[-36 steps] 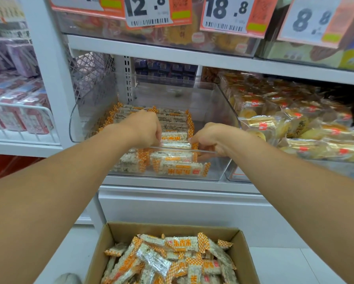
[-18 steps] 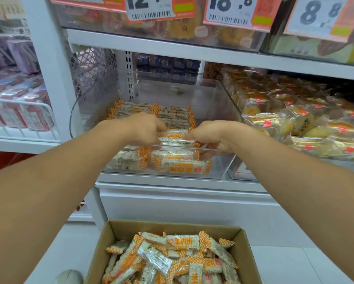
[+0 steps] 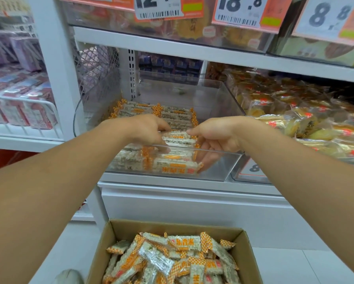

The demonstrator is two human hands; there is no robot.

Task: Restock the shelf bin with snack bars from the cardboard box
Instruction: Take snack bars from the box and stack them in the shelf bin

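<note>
Clear plastic shelf bin (image 3: 219, 169) sits on the white shelf, holding rows of snack bars (image 3: 172, 116) in white wrappers with orange checked ends. My left hand (image 3: 149, 130) reaches over the bin's front wall, its thumb and curled fingers round the left end of a small stack of snack bars (image 3: 178, 138). My right hand (image 3: 215, 136) is at the stack's right end, with straight fingers pointing down inside the bin against the bars' ends. The cardboard box (image 3: 172, 224) stands open on the floor below, holding many loose bars (image 3: 172, 257).
A neighbouring bin of yellow wrapped cakes (image 3: 294, 119) stands directly right. A wire basket of pink packs (image 3: 18, 111) is to the left. Price tags (image 3: 241, 11) hang from the shelf above. A shoe tip (image 3: 69, 276) shows beside the box.
My right hand has let go and spread its fingers downward inside the bin. Both hands have shifted slightly toward the front wall, and the view has tilted down a little.
</note>
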